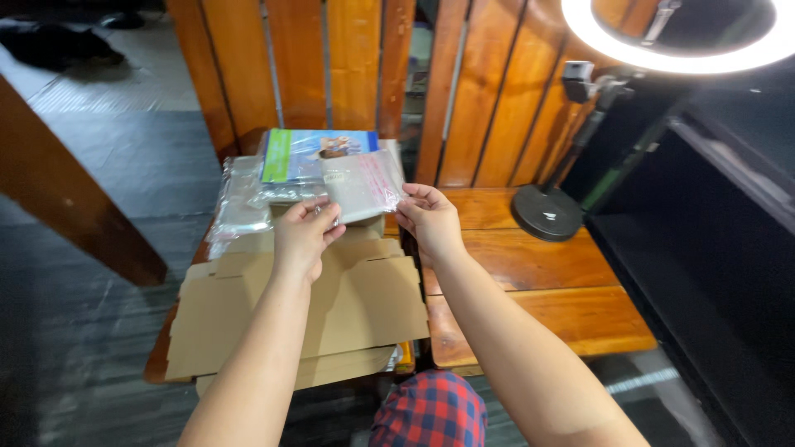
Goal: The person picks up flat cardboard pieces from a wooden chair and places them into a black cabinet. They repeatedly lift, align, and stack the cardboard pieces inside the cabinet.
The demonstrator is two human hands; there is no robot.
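Observation:
Both my hands hold up a small clear plastic bag (362,184) with red print on it. My left hand (304,233) pinches its lower left edge, and my right hand (428,217) pinches its right edge. The bag hangs above a pile of flat brown cardboard box blanks (364,306) lying on a low wooden table (538,281). Behind the bag lies a stack of clear plastic bags (242,203), with a green and blue printed packet (310,155) on top of it.
A ring light stand with a round black base (546,213) rests on the table's right part, its lit ring (662,37) at the top right. A wooden slat backrest (356,66) rises behind. A dark shelf (720,215) stands at the right. Grey floor (108,165) lies left.

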